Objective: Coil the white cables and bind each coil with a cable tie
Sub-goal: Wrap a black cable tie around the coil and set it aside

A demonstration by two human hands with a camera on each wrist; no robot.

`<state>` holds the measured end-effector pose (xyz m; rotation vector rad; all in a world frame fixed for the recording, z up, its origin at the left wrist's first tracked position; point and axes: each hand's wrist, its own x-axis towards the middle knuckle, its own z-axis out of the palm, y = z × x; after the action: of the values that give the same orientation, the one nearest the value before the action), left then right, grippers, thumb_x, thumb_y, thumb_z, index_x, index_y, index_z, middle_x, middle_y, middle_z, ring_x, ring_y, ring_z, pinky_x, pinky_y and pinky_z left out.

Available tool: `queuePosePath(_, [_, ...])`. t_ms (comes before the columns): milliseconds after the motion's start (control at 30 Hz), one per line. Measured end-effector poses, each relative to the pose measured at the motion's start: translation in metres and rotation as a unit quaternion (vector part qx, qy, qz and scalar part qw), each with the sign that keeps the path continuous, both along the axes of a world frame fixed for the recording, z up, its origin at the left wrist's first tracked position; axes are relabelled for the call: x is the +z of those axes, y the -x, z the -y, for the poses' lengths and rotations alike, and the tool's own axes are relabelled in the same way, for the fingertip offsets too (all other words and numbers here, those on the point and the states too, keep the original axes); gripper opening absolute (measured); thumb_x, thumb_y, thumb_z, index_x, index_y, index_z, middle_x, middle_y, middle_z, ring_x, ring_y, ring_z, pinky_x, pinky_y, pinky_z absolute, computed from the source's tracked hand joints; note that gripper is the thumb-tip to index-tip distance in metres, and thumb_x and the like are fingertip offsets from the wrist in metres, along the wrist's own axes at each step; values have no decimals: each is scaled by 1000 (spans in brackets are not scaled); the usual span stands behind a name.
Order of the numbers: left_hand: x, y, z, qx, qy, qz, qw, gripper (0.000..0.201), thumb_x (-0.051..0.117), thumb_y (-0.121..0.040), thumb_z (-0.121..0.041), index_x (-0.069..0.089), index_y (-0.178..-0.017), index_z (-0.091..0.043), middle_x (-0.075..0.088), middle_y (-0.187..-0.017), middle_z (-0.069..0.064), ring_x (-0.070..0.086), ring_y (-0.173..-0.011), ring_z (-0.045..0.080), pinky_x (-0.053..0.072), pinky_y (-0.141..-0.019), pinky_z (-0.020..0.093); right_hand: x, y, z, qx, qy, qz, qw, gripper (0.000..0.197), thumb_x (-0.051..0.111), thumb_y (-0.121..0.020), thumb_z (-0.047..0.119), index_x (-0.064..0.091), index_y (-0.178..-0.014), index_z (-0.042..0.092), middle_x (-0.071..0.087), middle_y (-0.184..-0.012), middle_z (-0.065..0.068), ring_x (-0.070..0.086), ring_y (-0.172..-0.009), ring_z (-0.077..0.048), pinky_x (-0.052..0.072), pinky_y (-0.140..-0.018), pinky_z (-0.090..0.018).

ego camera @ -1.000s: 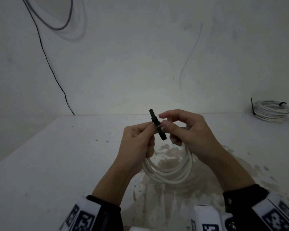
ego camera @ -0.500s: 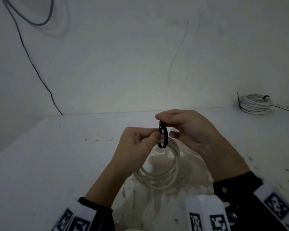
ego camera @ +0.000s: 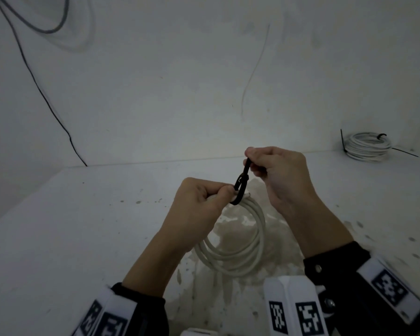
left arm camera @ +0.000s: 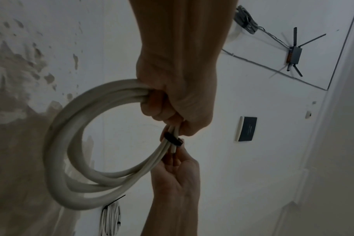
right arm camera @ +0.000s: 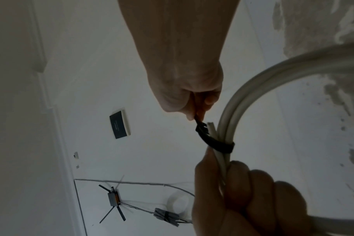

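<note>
My left hand (ego camera: 205, 202) grips a white cable coil (ego camera: 243, 251) at its top, above the white table (ego camera: 83, 238); the coil hangs down below the fist. A black cable tie (ego camera: 240, 187) loops around the coil's strands just right of my left fingers. My right hand (ego camera: 274, 170) pinches the tie's free tail and holds it up and to the right. In the left wrist view the left hand (left arm camera: 178, 102) holds the coil (left arm camera: 75, 143) with the tie (left arm camera: 173, 139) snug on the strands. In the right wrist view the right hand (right arm camera: 194, 102) pinches the tie (right arm camera: 216, 143).
A second white coil (ego camera: 366, 146), bound with black ties, lies at the table's far right against the wall. A thin black wire (ego camera: 46, 98) runs down the wall at the left. The table surface below the coil is stained and scuffed.
The tie has gone from a straight strip to a loop around the coil, and my right hand has drawn its tail up and right. The coil has turned more upright.
</note>
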<state>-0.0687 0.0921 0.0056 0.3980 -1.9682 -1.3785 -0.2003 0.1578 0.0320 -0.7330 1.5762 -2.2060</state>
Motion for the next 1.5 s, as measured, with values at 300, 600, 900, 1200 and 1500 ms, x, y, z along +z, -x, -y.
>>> queuePosePath(300, [6,-8,8,11,-61,16,998,26,50,-93,-6,75,-90,-12,29,-36,-6,20,-33,9,21,-37,16,11,-21,-8,34,-83,-184,979,20,50,-96,19,55,-81,8,71,-60,4,70,-60,-14,56,-57,-19])
queuePosePath(600, [13,-11,2,3,-37,26,999,30,47,-95,-7,72,-93,-23,34,-34,-11,20,-35,10,20,-39,18,10,-20,-8,60,-106,-221,968,16,49,-96,15,48,-86,3,69,-64,-8,68,-51,-19,57,-51,-25])
queuePosePath(900, [17,-8,-14,11,121,39,992,27,51,-92,-7,74,-99,-19,37,-34,-9,22,-32,7,20,-37,14,9,-9,-10,-25,-65,-337,939,16,58,-89,7,53,-75,3,62,-51,3,59,-45,-7,49,-50,-19])
queuePosePath(1200, [17,-6,-21,-4,170,30,985,26,54,-91,-12,74,-80,1,31,-37,-8,23,-33,7,19,-38,12,1,6,-9,-87,-51,-276,956,24,58,-89,8,48,-68,10,62,-54,0,56,-41,-3,45,-51,-24])
queuePosePath(1500, [12,-7,-9,-9,92,50,995,32,51,-93,-14,68,-86,-40,52,-44,-8,24,-35,8,20,-37,18,8,4,-10,42,-40,-75,996,21,48,-97,15,50,-79,5,67,-54,-2,46,-39,-7,38,-39,-16])
